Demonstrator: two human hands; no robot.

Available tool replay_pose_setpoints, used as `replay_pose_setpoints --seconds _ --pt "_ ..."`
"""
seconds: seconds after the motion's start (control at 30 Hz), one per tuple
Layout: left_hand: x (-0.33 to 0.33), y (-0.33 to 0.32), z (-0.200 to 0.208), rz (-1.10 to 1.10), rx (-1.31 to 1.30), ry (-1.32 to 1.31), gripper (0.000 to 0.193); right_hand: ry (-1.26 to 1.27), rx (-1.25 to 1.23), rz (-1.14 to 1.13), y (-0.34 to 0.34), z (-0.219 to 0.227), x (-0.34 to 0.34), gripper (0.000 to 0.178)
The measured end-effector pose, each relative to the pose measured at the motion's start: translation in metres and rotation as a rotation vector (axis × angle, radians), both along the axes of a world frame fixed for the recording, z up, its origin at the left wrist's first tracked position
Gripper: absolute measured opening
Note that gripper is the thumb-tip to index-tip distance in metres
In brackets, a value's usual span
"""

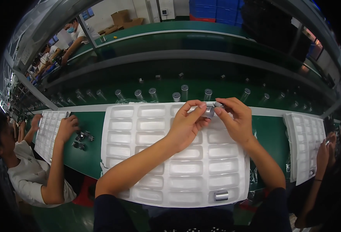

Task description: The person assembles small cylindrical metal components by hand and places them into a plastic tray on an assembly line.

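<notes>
My left hand (190, 124) grips a silver metal cylinder (209, 112) between thumb and fingers, above the far part of a white tray (205, 162). Close beside it, my right hand (236, 119) pinches a small grey cap-like piece (218, 104) at the cylinder's end; whether the two parts touch is hard to see. The tray has rows of oblong compartments. Another silver cylinder (221, 195) lies on its side in the compartment at the near right corner.
Several silver cylinders (184, 92) stand upright on the green surface beyond the tray. At left a co-worker (35, 162) handles another white tray (48, 133), near black parts (81, 139). More white trays (305, 135) and another person's hands (325, 149) are at right. A metal frame (35, 91) rises around the bench.
</notes>
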State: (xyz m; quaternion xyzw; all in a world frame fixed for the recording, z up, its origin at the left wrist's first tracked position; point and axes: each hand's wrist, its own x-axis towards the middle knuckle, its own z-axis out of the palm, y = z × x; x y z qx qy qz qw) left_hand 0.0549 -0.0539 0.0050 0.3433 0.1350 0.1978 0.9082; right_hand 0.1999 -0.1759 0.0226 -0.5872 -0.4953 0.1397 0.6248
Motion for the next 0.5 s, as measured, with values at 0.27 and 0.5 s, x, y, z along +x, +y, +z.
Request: replay_pose_setpoints --seconds 0.27,0.5 --pt "0.003 -0.006 0.006 0.026 -0.139 0.082 0.023 -0.619 -0.019 0.04 -0.001 -0.002 -0.01 0.056" --pt "-0.001 0.0 0.004 0.116 0.034 0.131 0.031 -0.405 0.018 0.015 -0.002 0.003 0.008 0.068"
